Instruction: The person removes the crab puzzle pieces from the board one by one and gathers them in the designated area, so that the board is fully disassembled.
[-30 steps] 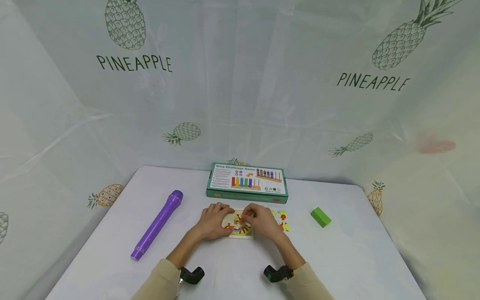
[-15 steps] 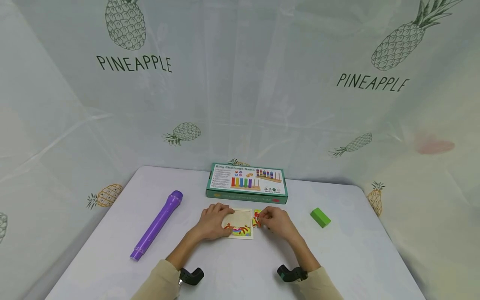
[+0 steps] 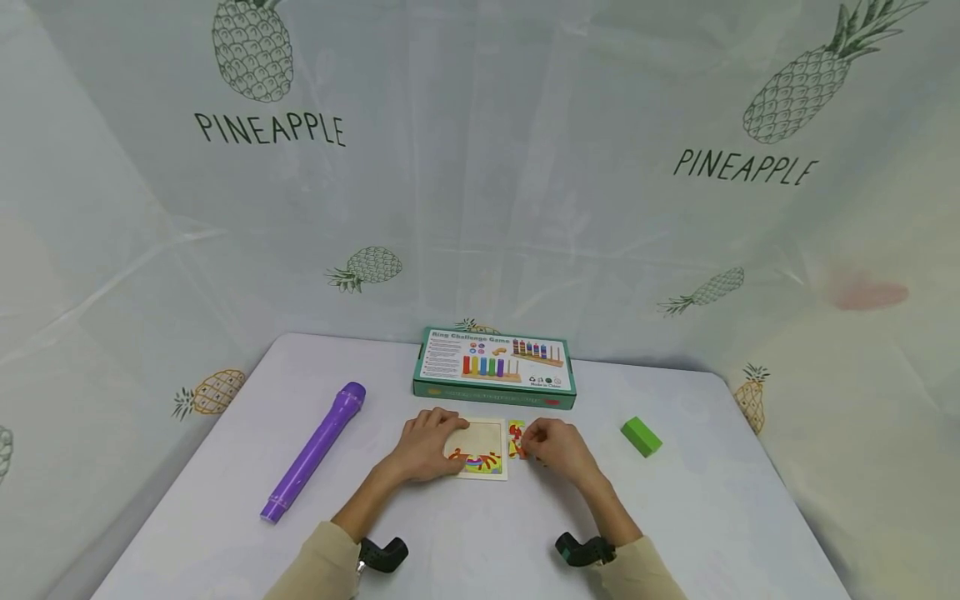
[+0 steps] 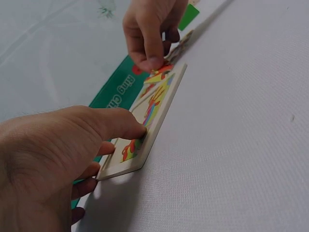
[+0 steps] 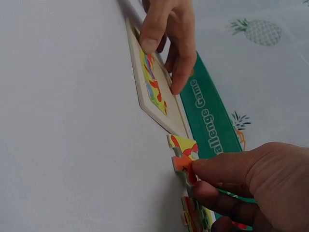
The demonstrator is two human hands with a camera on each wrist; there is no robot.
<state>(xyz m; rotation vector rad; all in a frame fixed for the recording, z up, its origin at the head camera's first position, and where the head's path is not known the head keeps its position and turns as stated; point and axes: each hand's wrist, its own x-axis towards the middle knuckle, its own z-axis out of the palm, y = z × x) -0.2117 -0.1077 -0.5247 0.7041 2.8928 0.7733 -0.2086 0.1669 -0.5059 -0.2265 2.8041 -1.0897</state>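
Lower centre, a puzzle tray (image 3: 483, 438): bottom filled, upper part unfilled. The left hand (image 3: 424, 446), spread wide, grips its left side; the right hand (image 3: 559, 447) pinches a loose piece (image 5: 182, 163), more pieces (image 5: 192, 216) nearby.

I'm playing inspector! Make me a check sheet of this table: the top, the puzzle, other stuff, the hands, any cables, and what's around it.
Surface: white table.
Puzzle: board with picture pieces along its near side, bare wood behind; loose pieces to its right.
Other stuff: game box behind the board, purple rod at left, green block at right.
Hands: left hand rests on the board; right hand pinches a puzzle piece.
Cables: nothing seen.
Surroundings: pale cloth printed with pineapples.
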